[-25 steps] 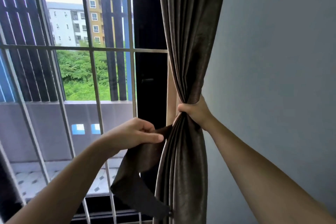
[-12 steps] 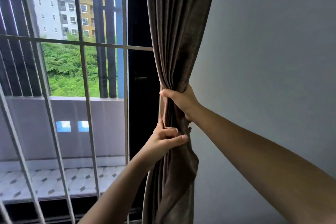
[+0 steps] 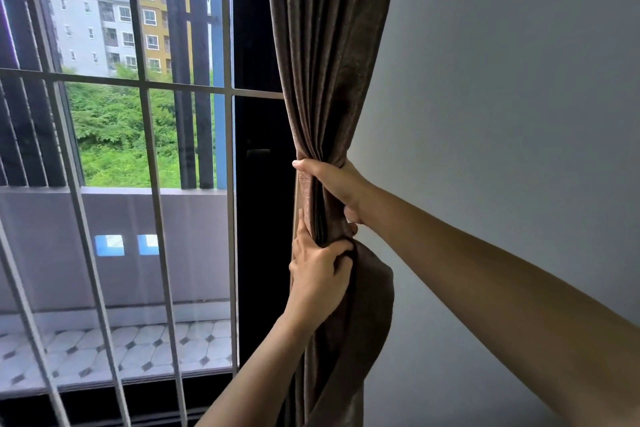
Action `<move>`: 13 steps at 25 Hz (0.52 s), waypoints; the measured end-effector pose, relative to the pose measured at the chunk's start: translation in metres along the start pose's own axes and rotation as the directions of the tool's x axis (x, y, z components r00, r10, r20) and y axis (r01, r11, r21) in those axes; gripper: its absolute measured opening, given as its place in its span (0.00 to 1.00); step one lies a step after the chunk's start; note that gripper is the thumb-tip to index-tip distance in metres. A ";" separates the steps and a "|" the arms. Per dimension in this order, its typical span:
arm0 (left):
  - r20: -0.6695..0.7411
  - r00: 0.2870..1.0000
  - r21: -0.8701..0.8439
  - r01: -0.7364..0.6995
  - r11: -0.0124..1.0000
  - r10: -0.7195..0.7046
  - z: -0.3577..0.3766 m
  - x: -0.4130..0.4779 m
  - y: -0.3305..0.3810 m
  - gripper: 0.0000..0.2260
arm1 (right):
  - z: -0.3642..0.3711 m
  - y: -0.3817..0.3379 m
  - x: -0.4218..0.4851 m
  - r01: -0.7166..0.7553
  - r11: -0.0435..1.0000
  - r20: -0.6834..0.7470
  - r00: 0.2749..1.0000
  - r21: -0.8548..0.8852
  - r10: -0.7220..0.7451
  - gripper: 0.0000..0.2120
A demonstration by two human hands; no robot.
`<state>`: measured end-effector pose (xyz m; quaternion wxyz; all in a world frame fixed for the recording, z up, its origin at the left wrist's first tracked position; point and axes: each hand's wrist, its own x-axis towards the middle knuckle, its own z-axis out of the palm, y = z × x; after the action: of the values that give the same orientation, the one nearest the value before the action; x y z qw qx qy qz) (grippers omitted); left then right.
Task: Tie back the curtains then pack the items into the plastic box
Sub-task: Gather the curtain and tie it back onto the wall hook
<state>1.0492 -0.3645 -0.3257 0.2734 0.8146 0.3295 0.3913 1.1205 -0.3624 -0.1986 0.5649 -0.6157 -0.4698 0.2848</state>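
Observation:
A brown curtain (image 3: 329, 55) hangs bunched beside the window. My right hand (image 3: 337, 185) grips the gathered folds at the narrowest point. Just below it, my left hand (image 3: 317, 274) pinches the brown tie-back strip (image 3: 372, 291) against the front of the bunch, index finger pointing up along the curtain's edge. The strip loops out to the right of the bunch and hangs down. The plastic box and the items are out of view.
A grey wall (image 3: 502, 80) stands right of the curtain. Left of it is a dark window frame (image 3: 259, 218) and white metal window bars (image 3: 152, 184), with a balcony and buildings beyond the glass.
My left hand has carried the tie-back strip from the left of the curtain across its front and now presses it on the bunch. My right hand has kept its grip on the folds.

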 end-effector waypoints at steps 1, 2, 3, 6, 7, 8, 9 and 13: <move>-0.056 0.998 0.028 -0.026 0.999 0.028 0.003 -0.002 0.000 0.07 | 0.000 0.001 0.000 0.001 1.000 0.000 1.000 0.003 -0.001 0.22; -0.106 0.993 0.041 -0.042 0.998 0.046 0.006 -0.004 0.000 0.07 | -0.001 0.001 -0.001 0.005 1.000 -0.001 1.000 0.007 -0.005 0.23; -0.147 0.988 0.037 -0.048 0.998 0.052 0.010 -0.005 0.001 0.07 | 0.000 0.002 -0.002 0.013 1.000 -0.004 1.000 0.012 -0.013 0.24; -0.254 0.967 -0.090 -0.049 0.995 0.024 0.018 -0.007 0.005 0.12 | -0.001 0.004 -0.003 0.026 0.999 -0.007 1.000 0.023 -0.026 0.27; -0.291 0.957 -0.173 -0.050 0.984 -0.002 0.020 -0.006 0.007 0.16 | -0.001 0.005 -0.003 0.028 0.999 -0.004 1.000 0.025 -0.028 0.27; -0.311 0.949 -0.247 -0.033 0.968 -0.047 0.019 -0.005 0.009 0.19 | -0.001 0.005 -0.004 0.029 0.999 -0.001 1.000 0.027 -0.029 0.26; -0.309 0.945 -0.302 0.010 0.953 -0.108 0.019 -0.004 0.010 0.21 | -0.002 0.005 -0.004 0.031 0.999 0.003 1.000 0.029 -0.031 0.26; -0.287 0.902 -0.349 0.215 0.912 -0.323 0.012 0.004 0.014 0.32 | 0.002 0.008 -0.004 0.051 0.997 -0.005 0.999 0.054 -0.051 0.25</move>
<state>1.0655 -0.3730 -0.3206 0.3887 0.6278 0.4168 0.5301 1.1189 -0.3646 -0.2074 0.5894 -0.5883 -0.4765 0.2820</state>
